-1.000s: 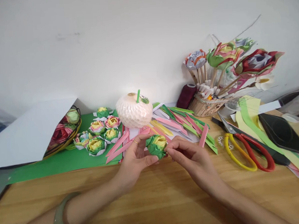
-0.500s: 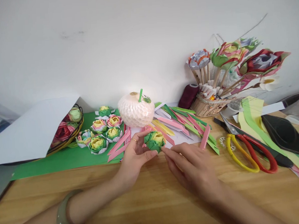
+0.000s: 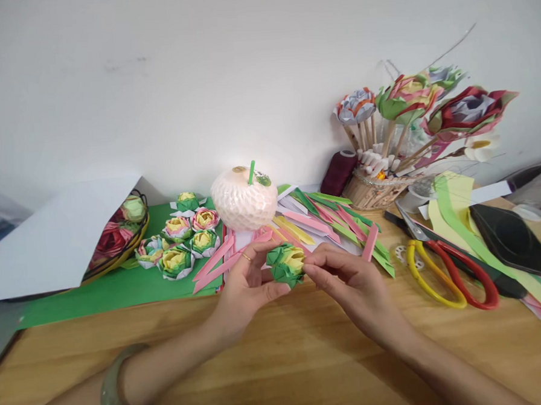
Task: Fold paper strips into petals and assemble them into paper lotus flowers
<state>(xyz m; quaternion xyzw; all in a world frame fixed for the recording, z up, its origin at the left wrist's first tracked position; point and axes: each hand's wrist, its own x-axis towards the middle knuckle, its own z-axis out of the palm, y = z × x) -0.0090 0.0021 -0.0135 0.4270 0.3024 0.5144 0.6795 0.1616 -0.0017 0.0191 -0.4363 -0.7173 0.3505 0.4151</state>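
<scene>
A green and yellow folded paper flower (image 3: 286, 266) is held above the front edge of the paper pile. My left hand (image 3: 252, 282) grips it from the left, thumb at its lower side, with a ring on one finger. On the flower's right edge, the thumb and forefinger of my right hand (image 3: 347, 280) are pinched. Several finished paper flowers (image 3: 176, 260) sit on green paper (image 3: 94, 302) to the left. Behind my hands, folded pink strips (image 3: 214, 263) and green strips (image 3: 377, 254) lie in a loose pile around a white textured lamp (image 3: 244, 199).
Red and yellow scissors (image 3: 437, 275) and a black phone (image 3: 516, 241) lie at the right. A pot of paper flowers (image 3: 374, 188) and a dark thread spool (image 3: 339, 173) stand by the wall. At the left, a white sheet (image 3: 63, 231) partly covers a basket of flowers (image 3: 118, 234).
The held flower has turned and tilted, showing more yellow on its right side. My right hand has moved up slightly, its fingertips now higher on the flower's edge. The view has shifted a little.
</scene>
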